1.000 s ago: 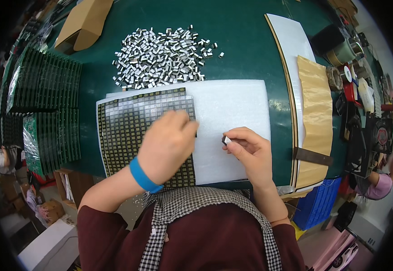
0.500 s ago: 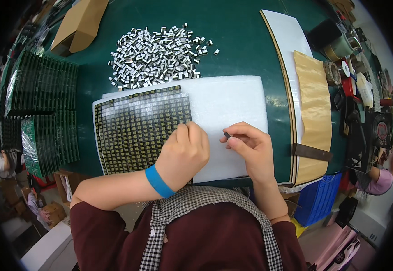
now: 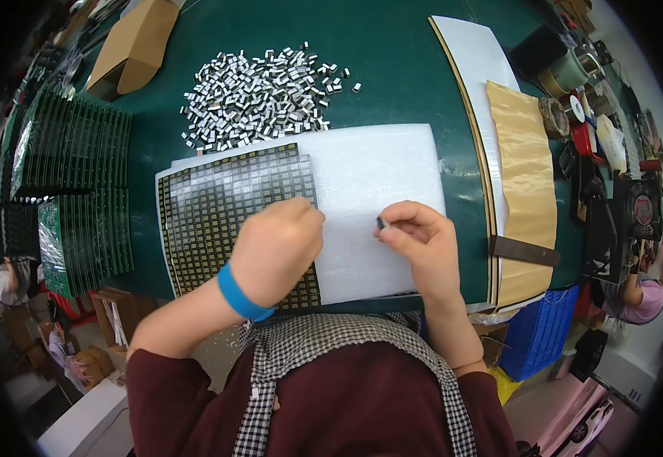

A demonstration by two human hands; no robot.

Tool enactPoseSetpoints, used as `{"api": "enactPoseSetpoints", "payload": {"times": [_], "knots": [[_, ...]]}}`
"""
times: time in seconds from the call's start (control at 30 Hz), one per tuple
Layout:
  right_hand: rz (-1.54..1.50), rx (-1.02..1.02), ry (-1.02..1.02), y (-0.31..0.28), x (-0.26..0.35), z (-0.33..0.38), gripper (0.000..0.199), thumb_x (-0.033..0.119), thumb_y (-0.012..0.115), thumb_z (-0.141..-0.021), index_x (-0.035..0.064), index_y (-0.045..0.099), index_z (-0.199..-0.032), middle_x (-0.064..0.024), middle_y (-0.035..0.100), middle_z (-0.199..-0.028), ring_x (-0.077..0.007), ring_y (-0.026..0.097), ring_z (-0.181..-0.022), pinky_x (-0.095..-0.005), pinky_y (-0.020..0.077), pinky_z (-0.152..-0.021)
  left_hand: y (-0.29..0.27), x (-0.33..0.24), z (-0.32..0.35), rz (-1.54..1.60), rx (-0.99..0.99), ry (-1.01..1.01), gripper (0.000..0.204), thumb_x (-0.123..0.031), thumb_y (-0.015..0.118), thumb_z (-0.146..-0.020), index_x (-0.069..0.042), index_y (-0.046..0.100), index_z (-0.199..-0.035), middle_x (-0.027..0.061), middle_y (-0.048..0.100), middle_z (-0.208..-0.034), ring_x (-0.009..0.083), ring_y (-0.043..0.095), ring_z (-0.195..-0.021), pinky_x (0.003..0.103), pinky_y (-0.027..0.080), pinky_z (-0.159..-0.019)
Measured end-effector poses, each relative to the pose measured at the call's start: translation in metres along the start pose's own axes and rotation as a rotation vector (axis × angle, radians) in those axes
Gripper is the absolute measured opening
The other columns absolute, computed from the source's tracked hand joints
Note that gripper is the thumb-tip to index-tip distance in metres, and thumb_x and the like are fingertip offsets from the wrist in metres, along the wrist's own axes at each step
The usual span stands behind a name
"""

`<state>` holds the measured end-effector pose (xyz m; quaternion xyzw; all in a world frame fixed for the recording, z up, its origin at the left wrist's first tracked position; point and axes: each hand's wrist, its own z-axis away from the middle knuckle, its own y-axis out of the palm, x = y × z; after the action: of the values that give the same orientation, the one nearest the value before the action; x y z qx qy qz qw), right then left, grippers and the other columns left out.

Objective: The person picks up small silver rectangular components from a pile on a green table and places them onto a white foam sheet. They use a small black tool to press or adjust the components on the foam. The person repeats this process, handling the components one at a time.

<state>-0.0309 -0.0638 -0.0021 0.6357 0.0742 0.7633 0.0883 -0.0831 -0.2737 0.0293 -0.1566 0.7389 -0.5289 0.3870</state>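
Note:
My right hand (image 3: 427,244) pinches a small dark block (image 3: 381,223) between thumb and fingertips, above a white foam sheet (image 3: 373,175). My left hand (image 3: 277,240), with a blue band on its wrist, is over the right part of a dark sheet printed with a grid of small yellowish squares (image 3: 210,221). Its fingers are curled together near that sheet's right edge; whatever they hold, if anything, is hidden. Beyond the foam lies a loose pile of small white-and-black blocks (image 3: 251,95).
Green circuit boards (image 3: 84,236) stand in rows at the left. An open cardboard box (image 3: 133,49) is at the far left. To the right lie a white board (image 3: 472,57), brown paper (image 3: 525,175) and a dark flat bar (image 3: 523,250). A blue crate (image 3: 537,335) sits below the table edge.
My left hand has moved left and slightly up, farther over the printed sheet. My right hand stays nearly in place, still pinching the block. The whole view has shifted slightly.

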Motion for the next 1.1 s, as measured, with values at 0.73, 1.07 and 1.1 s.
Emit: {"api": "enactPoseSetpoints", "payload": {"times": [0.73,1.07,1.1], "knots": [[0.483,0.041,-0.416,0.027,0.002,0.004,0.020,0.000,0.074,-0.070,0.0015,0.067,-0.089,-0.0091,0.062,-0.087,-0.0192,0.063,-0.079,-0.0281,0.0512,-0.067,0.014,0.001,0.014,1.620,0.117,-0.667,0.014,-0.003,0.063,-0.086,0.005,0.063,-0.098,0.0112,0.068,-0.089,0.0150,0.067,-0.083,0.025,0.054,-0.076],[0.680,0.063,-0.583,0.031,0.000,0.007,0.023,-0.001,0.073,-0.070,0.0011,0.067,-0.092,-0.0077,0.062,-0.085,-0.0200,0.063,-0.073,-0.0268,0.0507,-0.062,-0.005,-0.010,0.010,1.154,0.175,-0.605,0.021,0.003,0.062,-0.080,0.006,0.064,-0.100,0.0123,0.068,-0.089,0.0117,0.065,-0.086,0.023,0.054,-0.076],[0.597,0.081,-0.506,0.029,0.001,0.006,0.022,-0.001,0.072,-0.072,0.0003,0.067,-0.093,-0.0078,0.062,-0.086,-0.0187,0.063,-0.073,-0.0263,0.0506,-0.062,-0.008,-0.008,0.008,1.071,0.093,-0.575,0.021,0.003,0.061,-0.079,0.006,0.064,-0.099,0.0127,0.068,-0.088,0.0132,0.066,-0.084,0.024,0.054,-0.075]]}}
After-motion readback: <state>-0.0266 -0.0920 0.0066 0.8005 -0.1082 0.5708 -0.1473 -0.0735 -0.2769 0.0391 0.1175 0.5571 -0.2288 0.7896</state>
